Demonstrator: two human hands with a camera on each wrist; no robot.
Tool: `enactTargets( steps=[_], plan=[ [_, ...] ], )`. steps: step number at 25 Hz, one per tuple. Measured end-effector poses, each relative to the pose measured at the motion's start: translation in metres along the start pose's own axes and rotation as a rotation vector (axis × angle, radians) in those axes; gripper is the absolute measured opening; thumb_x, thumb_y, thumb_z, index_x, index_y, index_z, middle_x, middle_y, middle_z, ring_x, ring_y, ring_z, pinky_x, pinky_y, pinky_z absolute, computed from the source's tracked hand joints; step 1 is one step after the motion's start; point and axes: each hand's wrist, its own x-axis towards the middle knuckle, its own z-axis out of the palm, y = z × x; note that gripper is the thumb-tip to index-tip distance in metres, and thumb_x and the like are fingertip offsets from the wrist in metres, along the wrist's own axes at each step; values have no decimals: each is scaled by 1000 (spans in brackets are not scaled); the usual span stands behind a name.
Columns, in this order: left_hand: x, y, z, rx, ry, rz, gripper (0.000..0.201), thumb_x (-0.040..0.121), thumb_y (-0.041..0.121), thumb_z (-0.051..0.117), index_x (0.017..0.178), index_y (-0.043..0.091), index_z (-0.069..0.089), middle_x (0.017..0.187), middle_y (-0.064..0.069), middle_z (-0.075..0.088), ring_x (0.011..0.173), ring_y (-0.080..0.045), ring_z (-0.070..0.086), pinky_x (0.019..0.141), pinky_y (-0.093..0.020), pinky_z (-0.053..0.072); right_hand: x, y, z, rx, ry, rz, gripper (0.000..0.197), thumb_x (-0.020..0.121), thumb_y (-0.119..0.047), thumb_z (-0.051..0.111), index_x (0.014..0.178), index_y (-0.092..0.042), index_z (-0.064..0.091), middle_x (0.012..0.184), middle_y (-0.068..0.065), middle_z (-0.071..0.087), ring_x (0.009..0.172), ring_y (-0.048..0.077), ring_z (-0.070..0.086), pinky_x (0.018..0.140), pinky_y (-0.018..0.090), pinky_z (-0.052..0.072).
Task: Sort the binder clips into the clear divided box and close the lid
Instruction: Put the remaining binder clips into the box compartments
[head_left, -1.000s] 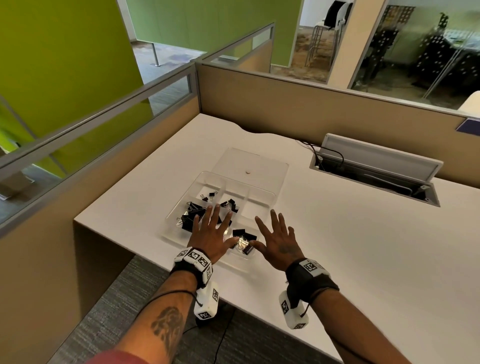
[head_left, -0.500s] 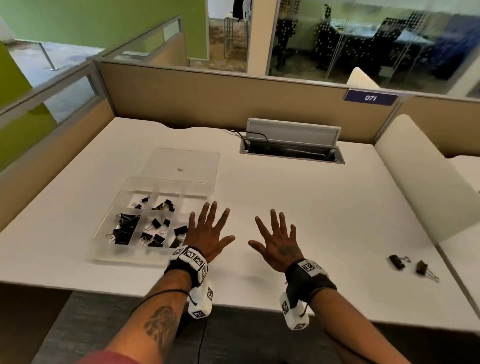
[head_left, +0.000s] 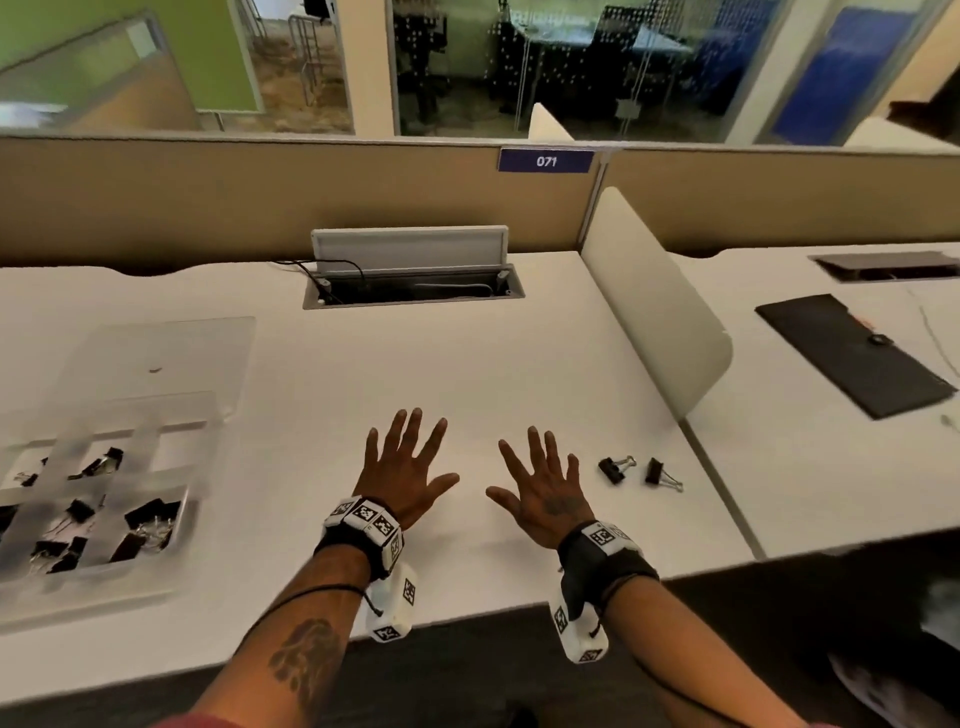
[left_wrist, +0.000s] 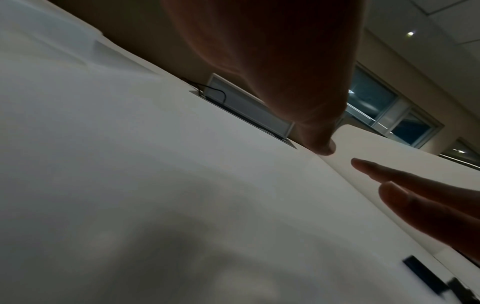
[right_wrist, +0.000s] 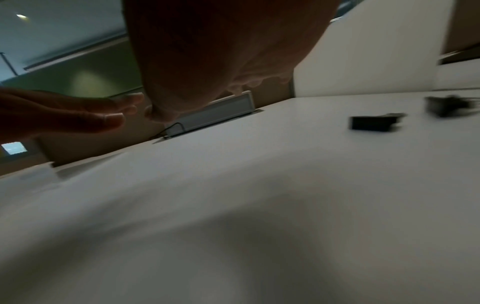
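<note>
Left hand (head_left: 402, 470) and right hand (head_left: 543, 493): fingers straight, spread wide, palms down above smooth white desk (head_left: 467, 364), holding nothing. Two black binder clips (head_left: 639, 472) just right of right hand. Clear divided box (head_left: 98, 587), hinged lid (head_left: 171, 358) open flat, at left, holding clips.
</note>
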Motion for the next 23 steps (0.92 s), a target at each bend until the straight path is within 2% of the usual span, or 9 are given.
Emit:
enactTargets(
  steps=[5, 8, 13, 16, 18, 19, 21, 23],
  plan=[
    [48, 92, 10, 13, -19, 79, 95, 62, 79, -24, 147, 37, -20, 160, -3, -19, 147, -22, -20, 117, -52, -5, -13, 89, 3, 1, -8, 71, 72, 88, -70, 11, 148, -39, -11, 152, 3, -32, 143, 27, -26, 114, 55, -11],
    [70, 138, 17, 28, -37, 137, 96, 63, 78, -25, 148, 36, -19, 160, -4, -17, 148, -23, -17, 118, -52, -3, -20, 129, 4, 32, -23, 130, 71, 88, -70, 12, 148, -39, -10, 155, 3, -28, 143, 25, -27, 113, 54, -14],
    [92, 183, 26, 38, -84, 213, 100, 60, 79, -28, 149, 35, -16, 161, -3, -14, 148, -22, -15, 118, -50, -3, -20, 173, 2, 91, -60, 205, 66, 95, -61, 20, 150, -36, -6, 157, 4, -25, 144, 24, -25, 116, 53, -6],
    [102, 198, 32, 49, -150, 229, 98, 65, 81, -17, 150, 34, -12, 161, -3, -13, 149, -22, -13, 119, -48, -1, -16, 193, 6, 79, -82, 222, 61, 100, -45, 28, 151, -32, -3, 158, 8, -22, 145, 27, -21, 117, 52, 2],
    [108, 203, 35, 66, -199, 237, 88, 79, 80, 1, 152, 32, -7, 161, -3, -11, 149, -22, -9, 120, -46, 4, -14, 200, 8, 81, -87, 222, 59, 100, -36, 33, 152, -29, 6, 160, 10, -13, 148, 29, -9, 118, 50, 11],
    [111, 205, 36, 65, -222, 246, 81, 87, 74, 13, 153, 29, -3, 162, -4, -9, 149, -23, -5, 120, -45, 9, -14, 203, 9, 94, -75, 220, 56, 100, -33, 36, 151, -25, 15, 160, 11, -1, 147, 30, 3, 116, 47, 18],
    [116, 211, 38, 39, -246, 266, 75, 93, 64, 31, 153, 25, 8, 162, -5, -1, 148, -25, 8, 117, -44, 22, -13, 205, 9, 79, 9, 196, 45, 98, -28, 39, 142, -21, 35, 150, 12, 29, 134, 31, 32, 106, 41, 33],
    [118, 219, 41, 8, -278, 264, 74, 92, 60, 41, 152, 26, 14, 161, -3, 7, 145, -25, 20, 111, -43, 32, -13, 205, 8, 80, 108, 193, 37, 98, -26, 41, 133, -19, 46, 135, 11, 44, 116, 30, 48, 95, 38, 42]
  ],
)
